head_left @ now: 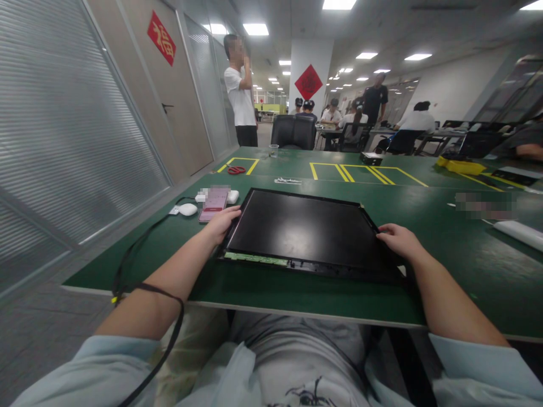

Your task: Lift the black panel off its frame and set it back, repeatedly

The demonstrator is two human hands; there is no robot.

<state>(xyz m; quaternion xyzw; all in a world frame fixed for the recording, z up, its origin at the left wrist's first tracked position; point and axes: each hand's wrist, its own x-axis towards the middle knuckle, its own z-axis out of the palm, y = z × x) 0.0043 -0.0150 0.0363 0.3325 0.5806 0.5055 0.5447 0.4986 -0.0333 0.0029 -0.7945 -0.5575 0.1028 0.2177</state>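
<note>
A dark flat display panel lies screen up in front of me, with a green strip along the left part of its near edge. My left hand grips the panel's left side, fingers curled over the edge. On the opposite side my right hand holds the right edge, its fingertips on the rim and its thumb out of clear sight. Just beyond my left hand a phone with a lit pinkish screen rests beside a white rounded device on a black cable.
The green table carries red-handled scissors, a clear plastic cup, a small black box and a yellow tray. A white roll lies at right. A black cable crosses my left forearm. Several people are farther back.
</note>
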